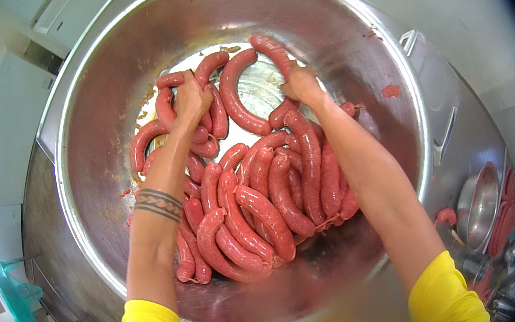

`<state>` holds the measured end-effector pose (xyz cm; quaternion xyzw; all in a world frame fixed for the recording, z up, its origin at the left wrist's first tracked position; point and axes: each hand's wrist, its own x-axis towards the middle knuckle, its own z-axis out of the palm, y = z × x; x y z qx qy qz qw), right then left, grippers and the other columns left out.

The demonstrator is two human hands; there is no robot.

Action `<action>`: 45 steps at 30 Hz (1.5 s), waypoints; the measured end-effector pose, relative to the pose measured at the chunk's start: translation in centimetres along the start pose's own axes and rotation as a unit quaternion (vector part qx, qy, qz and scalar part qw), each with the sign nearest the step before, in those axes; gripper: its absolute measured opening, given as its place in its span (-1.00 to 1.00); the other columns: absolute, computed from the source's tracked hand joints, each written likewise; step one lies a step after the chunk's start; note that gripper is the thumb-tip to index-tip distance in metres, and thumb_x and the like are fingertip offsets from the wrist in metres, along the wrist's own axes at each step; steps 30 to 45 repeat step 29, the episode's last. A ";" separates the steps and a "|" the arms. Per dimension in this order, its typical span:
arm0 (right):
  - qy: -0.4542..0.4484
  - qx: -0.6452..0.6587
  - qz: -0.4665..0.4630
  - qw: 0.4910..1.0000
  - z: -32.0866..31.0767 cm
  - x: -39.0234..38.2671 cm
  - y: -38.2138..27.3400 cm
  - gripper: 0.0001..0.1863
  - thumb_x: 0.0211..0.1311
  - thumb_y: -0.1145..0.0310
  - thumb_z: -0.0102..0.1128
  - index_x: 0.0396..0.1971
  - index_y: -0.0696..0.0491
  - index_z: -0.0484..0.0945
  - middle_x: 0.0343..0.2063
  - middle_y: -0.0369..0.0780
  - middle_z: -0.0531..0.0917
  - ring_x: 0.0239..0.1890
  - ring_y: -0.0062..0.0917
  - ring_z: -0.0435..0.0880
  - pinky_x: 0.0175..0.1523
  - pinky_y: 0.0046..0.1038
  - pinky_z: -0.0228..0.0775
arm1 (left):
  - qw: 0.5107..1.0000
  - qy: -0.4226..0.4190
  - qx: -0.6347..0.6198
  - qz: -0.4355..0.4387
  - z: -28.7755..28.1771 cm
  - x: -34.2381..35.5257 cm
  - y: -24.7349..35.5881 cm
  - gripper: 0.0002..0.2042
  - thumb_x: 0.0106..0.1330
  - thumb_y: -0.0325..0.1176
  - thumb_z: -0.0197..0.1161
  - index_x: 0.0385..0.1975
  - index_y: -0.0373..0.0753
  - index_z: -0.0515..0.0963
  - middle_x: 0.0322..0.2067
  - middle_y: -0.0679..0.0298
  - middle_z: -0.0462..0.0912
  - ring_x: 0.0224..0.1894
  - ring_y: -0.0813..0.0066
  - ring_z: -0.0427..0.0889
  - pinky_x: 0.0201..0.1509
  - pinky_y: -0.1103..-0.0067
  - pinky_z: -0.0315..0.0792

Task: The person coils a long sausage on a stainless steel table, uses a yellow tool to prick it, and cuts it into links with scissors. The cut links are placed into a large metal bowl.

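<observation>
Both my arms reach into a wide round metal tub (79, 147) that holds many raw red sausages (265, 213). On the far left of the pile, my left hand (193, 97) is closed around a sausage (171, 80), with other links hanging beside and below it. Farther right, my right hand (303, 83) grips a long sausage (271, 51) that runs up toward the far wall of the tub. A curved sausage (232, 91) lies on the tub floor between my hands. Nearer to me the links are heaped close together, some joined at twisted ends. My fingertips are mostly hidden.
Bits of meat (391, 91) stick to the tub's inner wall. Right of the tub stand a metal bowl (479, 206) and more red meat (504, 214). A teal bag (16, 295) hangs at the left near a metal rack. White cabinets (7, 132) line the far left.
</observation>
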<state>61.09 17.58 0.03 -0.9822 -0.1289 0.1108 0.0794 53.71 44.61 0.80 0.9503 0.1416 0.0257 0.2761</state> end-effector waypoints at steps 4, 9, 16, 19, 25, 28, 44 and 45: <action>-0.106 0.140 -0.113 0.978 -3.0 -2.0 0.0 -0.20 0.24 0.08 0.28 0.42 0.10 0.27 0.06 0.07 0.67 0.17 -0.04 0.60 0.28 -0.18 0.40 | 0.999 0.014 -0.029 -0.042 0.9 -0.8 0.3 -0.39 0.38 -0.12 0.22 0.20 -0.52 0.25 -0.09 -0.43 0.61 0.03 -0.33 0.62 0.17 0.14 0.48; 0.059 0.293 -0.144 0.943 -15.0 -14.3 7.2 -0.49 0.33 0.13 0.27 0.10 0.19 0.55 -0.14 0.00 0.73 -0.06 -0.18 0.72 0.07 -0.22 0.54 | 0.988 0.112 -0.018 0.103 -1.9 0.5 5.7 -0.48 0.33 -0.04 0.27 0.13 -0.31 0.51 0.07 -0.15 0.63 0.11 -0.18 0.62 0.27 0.17 0.41; 0.153 0.607 0.041 0.779 -13.3 -50.9 23.6 -0.75 0.48 0.23 0.18 -0.14 0.13 0.61 -0.52 -0.32 0.61 -0.51 -0.70 0.52 -0.37 -0.58 0.38 | 0.870 0.006 -0.140 0.473 2.7 -9.9 35.8 -0.71 0.53 -0.21 0.10 -0.20 -0.33 0.63 -0.33 0.04 0.72 -0.35 0.24 0.70 -0.21 0.36 0.53; 0.215 0.532 0.309 0.758 -3.8 -66.7 29.5 -0.80 0.46 0.27 0.22 -0.28 0.11 0.62 -0.59 -0.36 0.57 -0.54 -0.74 0.47 -0.46 -0.59 0.28 | 0.764 -0.169 -0.242 0.574 7.4 -19.8 48.1 -0.78 0.53 -0.30 0.11 -0.18 -0.36 0.58 -0.36 0.17 0.71 -0.34 0.43 0.69 -0.22 0.45 0.53; 0.329 0.117 0.608 0.713 10.5 -91.6 44.1 -0.43 0.05 0.22 0.53 0.10 0.00 0.58 -0.13 -0.12 0.64 -0.09 -0.33 0.63 0.07 -0.24 0.50 | 0.613 -0.311 -0.254 0.680 20.1 -49.3 64.8 -0.75 0.16 -0.62 0.13 -0.17 -0.35 0.63 -0.28 -0.14 0.68 -0.23 -0.14 0.68 -0.11 0.26 0.54; 0.350 0.111 0.508 0.779 12.9 -95.9 49.8 -0.24 0.01 0.17 0.56 0.26 -0.07 0.46 0.21 -0.09 0.39 0.29 -0.08 0.31 0.33 -0.05 0.26 | 0.576 -0.413 -0.181 0.681 26.3 -62.2 71.5 -0.68 0.12 -0.65 0.13 -0.11 -0.32 0.63 -0.28 -0.19 0.68 -0.11 -0.21 0.66 -0.06 0.19 0.52; 0.332 0.134 0.538 0.764 13.4 -97.7 50.6 -0.24 0.01 0.17 0.56 0.26 -0.07 0.46 0.21 -0.09 0.39 0.29 -0.08 0.31 0.33 -0.05 0.26 | 0.568 -0.427 -0.172 0.682 28.0 -64.8 73.0 -0.68 0.12 -0.65 0.13 -0.11 -0.32 0.63 -0.28 -0.19 0.68 -0.11 -0.21 0.66 -0.06 0.19 0.52; 0.332 0.134 0.538 0.764 13.4 -97.7 50.6 -0.24 0.01 0.17 0.56 0.26 -0.07 0.46 0.21 -0.09 0.39 0.29 -0.08 0.31 0.33 -0.05 0.26 | 0.568 -0.427 -0.172 0.682 28.0 -64.8 73.0 -0.68 0.12 -0.65 0.13 -0.11 -0.32 0.63 -0.28 -0.19 0.68 -0.11 -0.21 0.66 -0.06 0.19 0.52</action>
